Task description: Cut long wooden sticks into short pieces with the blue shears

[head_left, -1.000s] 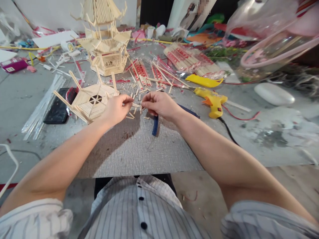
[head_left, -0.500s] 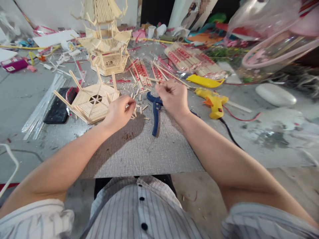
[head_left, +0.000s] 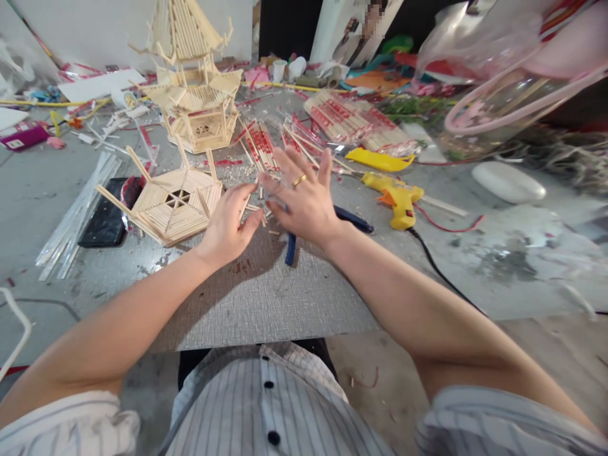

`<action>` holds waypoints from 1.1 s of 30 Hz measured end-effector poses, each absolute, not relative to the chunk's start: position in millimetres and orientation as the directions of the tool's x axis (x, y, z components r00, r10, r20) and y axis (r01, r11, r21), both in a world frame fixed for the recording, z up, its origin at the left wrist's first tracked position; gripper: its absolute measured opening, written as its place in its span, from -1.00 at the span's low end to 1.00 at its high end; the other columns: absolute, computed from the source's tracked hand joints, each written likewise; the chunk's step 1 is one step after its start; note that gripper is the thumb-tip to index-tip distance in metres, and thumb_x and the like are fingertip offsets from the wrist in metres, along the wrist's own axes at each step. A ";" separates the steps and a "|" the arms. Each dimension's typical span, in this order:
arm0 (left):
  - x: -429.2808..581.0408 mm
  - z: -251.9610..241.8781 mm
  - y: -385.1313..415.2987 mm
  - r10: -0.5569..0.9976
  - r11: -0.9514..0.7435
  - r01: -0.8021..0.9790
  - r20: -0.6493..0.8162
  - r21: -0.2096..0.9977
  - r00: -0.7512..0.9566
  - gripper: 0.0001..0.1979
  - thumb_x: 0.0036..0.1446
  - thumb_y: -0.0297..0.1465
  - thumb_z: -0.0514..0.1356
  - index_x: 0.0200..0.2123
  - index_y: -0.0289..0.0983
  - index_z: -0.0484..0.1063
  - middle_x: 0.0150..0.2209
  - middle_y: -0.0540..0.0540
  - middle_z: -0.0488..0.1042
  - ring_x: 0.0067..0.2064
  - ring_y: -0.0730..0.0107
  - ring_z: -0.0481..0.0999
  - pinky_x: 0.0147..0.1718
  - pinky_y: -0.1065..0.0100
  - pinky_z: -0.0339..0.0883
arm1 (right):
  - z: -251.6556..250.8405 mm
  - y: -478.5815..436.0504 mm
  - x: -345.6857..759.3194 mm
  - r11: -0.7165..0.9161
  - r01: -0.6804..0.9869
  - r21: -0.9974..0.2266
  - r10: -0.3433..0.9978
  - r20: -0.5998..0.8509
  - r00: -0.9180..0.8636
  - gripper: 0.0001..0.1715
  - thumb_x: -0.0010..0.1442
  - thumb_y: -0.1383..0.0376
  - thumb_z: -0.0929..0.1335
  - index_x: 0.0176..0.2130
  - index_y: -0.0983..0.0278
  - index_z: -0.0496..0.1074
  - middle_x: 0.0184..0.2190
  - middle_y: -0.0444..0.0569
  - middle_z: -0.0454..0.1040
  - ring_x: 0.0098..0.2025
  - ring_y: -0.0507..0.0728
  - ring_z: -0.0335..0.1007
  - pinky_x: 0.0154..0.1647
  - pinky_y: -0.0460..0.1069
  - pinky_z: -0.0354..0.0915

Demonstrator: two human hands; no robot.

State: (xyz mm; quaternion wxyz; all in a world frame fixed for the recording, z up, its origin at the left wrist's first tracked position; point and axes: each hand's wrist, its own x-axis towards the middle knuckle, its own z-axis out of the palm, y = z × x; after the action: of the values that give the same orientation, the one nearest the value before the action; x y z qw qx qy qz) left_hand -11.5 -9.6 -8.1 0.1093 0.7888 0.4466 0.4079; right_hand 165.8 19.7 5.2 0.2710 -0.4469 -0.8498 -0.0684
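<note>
My left hand [head_left: 231, 221] is at the right edge of a hexagonal wooden stick base [head_left: 190, 183] with upright posts, its fingers and thumb apart. Just to the right, my right hand [head_left: 304, 199] is spread palm down, a gold ring on one finger. Beneath and behind that hand lies a blue-handled cutter [head_left: 353, 218], partly hidden. Short cut stick pieces [head_left: 261, 192] are scattered between the two hands. No object shows in either hand.
Behind the base stands a tiered stick pagoda [head_left: 202, 95]. Packs of wrapped chopsticks [head_left: 337, 117], a yellow saw-like tool [head_left: 380, 159] and a yellow glue gun [head_left: 399, 199] lie to the right. Clear glue sticks [head_left: 71, 221] and a black phone [head_left: 107, 218] lie left.
My right hand has opened from a pinch and come down over the cutter, toward the left hand. My left fingers have spread apart. The view has shifted slightly.
</note>
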 end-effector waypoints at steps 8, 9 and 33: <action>-7.8 1.3 -10.5 0.902 -0.431 0.225 0.423 0.874 0.085 -0.74 0.16 -0.25 0.07 -0.12 -0.23 0.31 -0.31 -0.04 0.46 -0.49 0.60 0.40 -0.49 0.46 0.34 | 5.1 4.6 155.9 0.616 0.785 0.069 0.680 0.456 -0.574 -0.19 0.18 0.31 0.20 0.28 -0.10 -0.25 0.31 -0.09 -0.09 0.32 0.35 -0.27 0.14 0.51 -0.43; -7.6 1.4 -10.4 0.904 -0.427 0.198 0.419 0.882 0.084 -0.75 0.16 -0.26 0.08 -0.13 -0.24 0.32 -0.32 -0.04 0.46 -0.49 0.60 0.40 -0.49 0.46 0.34 | 4.3 5.5 156.6 0.615 0.786 0.068 0.683 0.452 -0.574 -0.17 0.17 0.32 0.21 0.28 -0.10 -0.27 0.31 -0.09 -0.09 0.32 0.36 -0.27 0.14 0.51 -0.42; -7.2 8.1 -11.1 0.949 -0.316 -0.016 0.316 0.949 -0.014 -0.73 0.10 -0.19 0.13 -0.44 -0.29 0.32 -0.54 0.02 0.45 -0.63 0.63 0.37 -0.65 0.51 0.28 | -8.3 5.0 152.2 0.644 0.760 0.084 0.623 0.520 -0.585 -0.20 0.20 0.38 0.18 0.27 -0.14 -0.25 0.32 -0.13 -0.12 0.34 0.31 -0.32 0.15 0.49 -0.50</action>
State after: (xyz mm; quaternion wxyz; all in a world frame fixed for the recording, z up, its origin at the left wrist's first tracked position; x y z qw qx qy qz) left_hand -7.2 -11.1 8.1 0.4149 0.5662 0.4120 0.5809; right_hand 152.2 5.0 -8.3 0.2287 -0.3940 -0.8774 -0.1503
